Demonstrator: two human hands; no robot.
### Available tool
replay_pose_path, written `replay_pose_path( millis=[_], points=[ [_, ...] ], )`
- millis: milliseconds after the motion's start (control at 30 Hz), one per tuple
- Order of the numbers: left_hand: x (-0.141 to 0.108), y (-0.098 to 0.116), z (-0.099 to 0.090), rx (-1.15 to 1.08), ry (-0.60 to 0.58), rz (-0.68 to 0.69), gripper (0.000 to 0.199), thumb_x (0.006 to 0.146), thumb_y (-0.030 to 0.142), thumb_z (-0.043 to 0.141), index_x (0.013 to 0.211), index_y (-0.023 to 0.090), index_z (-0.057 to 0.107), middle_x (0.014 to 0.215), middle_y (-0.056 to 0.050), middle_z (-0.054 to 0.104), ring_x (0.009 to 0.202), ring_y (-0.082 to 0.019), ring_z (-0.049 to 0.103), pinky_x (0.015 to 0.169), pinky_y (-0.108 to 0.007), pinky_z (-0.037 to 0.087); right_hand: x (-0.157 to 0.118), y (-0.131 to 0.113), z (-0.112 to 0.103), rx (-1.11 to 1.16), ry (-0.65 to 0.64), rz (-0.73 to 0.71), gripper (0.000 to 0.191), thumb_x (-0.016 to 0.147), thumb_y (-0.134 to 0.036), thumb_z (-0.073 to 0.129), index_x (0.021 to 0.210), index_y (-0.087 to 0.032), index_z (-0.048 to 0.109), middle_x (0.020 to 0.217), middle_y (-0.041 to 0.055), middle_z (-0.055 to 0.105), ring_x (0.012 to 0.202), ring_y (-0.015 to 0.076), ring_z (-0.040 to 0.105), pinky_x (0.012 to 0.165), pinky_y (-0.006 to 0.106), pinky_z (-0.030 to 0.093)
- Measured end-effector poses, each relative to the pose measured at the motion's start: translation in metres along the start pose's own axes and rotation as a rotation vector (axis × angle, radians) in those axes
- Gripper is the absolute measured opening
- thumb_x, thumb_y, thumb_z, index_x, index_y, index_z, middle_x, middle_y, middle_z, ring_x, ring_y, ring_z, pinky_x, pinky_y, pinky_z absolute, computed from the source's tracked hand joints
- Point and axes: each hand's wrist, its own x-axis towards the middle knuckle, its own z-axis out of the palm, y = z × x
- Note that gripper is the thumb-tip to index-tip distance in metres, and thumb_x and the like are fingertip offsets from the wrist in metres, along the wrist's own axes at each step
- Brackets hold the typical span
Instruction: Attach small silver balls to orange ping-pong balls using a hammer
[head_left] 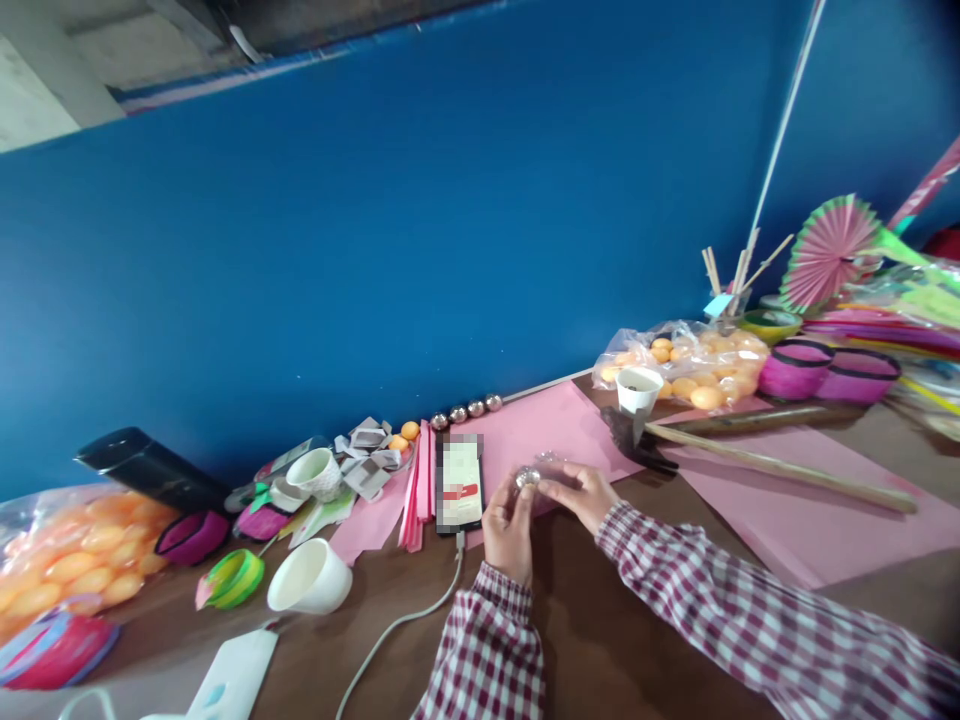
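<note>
A small shiny silver ball [527, 477] is held at the fingertips of my left hand [508, 528], which is closed on it from the near left. From the right, the thumb and finger of my right hand [586, 494] pinch at the same ball. Just behind my fingers lies a crumpled piece of clear or silvery material [551, 457], partly hidden. Left of my hands a phone [460, 485] lies on the table with a cable plugged into it. Beyond the phone, several similar silver balls [459, 413] stand in a row against the blue wall.
A hammer [780, 465] lies at the right by a white paper cup [638, 388] and a bag of orange balls [694, 365]. Pink paper sheets [817, 510] cover parts of the table. Leftward are a white cup [309, 577], tape rolls [236, 578] and another bag [90, 550].
</note>
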Motion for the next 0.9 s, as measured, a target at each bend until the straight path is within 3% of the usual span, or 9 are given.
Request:
replay_pose_path(
  millis=[200,400,767,833,900],
  points=[
    [-0.004,0.011,0.008,-0.217,-0.006,-0.143,0.038,0.069,0.028,0.06,0.105,0.016,0.055,0.098,-0.008,0.063,0.088,-0.018,0.059,0.08,-0.033,0.045,-0.004,0.002,0.005,-0.036,-0.017,-0.103,0.035,0.067,-0.029,0.06,0.1,-0.018,0.058,0.096,0.0057,0.062,0.082,0.0181,0.059,0.07,0.031,0.051],
    [-0.007,0.021,0.012,-0.23,0.023,-0.181,0.034,0.066,0.026,0.063,0.097,0.015,0.058,0.09,-0.007,0.064,0.076,-0.013,0.06,0.068,-0.025,0.046,-0.007,0.005,0.005,-0.207,-0.022,-0.293,0.029,0.072,-0.022,0.053,0.1,-0.023,0.057,0.103,0.0063,0.056,0.074,0.0149,0.056,0.061,0.027,0.051],
    [-0.009,0.021,0.012,-0.274,0.02,-0.214,0.027,0.067,0.029,0.062,0.091,0.016,0.056,0.086,-0.004,0.061,0.073,-0.012,0.059,0.066,-0.024,0.046,-0.009,-0.002,0.004,-0.274,-0.082,-0.361,0.034,0.073,-0.019,0.052,0.107,-0.023,0.054,0.105,0.0061,0.054,0.085,0.016,0.055,0.07,0.028,0.05],
    [-0.008,0.019,0.01,-0.278,0.017,-0.212,0.026,0.067,0.029,0.061,0.089,0.017,0.056,0.086,-0.003,0.061,0.074,-0.012,0.059,0.069,-0.025,0.046,-0.004,-0.004,-0.003,-0.272,-0.112,-0.365,0.037,0.074,-0.022,0.051,0.111,-0.023,0.052,0.103,0.0052,0.056,0.082,0.0152,0.055,0.069,0.028,0.05],
    [-0.006,0.017,0.008,-0.302,0.04,-0.214,0.024,0.067,0.029,0.062,0.087,0.017,0.056,0.086,-0.003,0.061,0.076,-0.013,0.059,0.071,-0.027,0.046,0.005,-0.004,-0.015,-0.305,-0.056,-0.353,0.038,0.076,-0.028,0.048,0.114,-0.023,0.049,0.101,0.0051,0.058,0.08,0.0153,0.056,0.066,0.028,0.049]
  ],
)
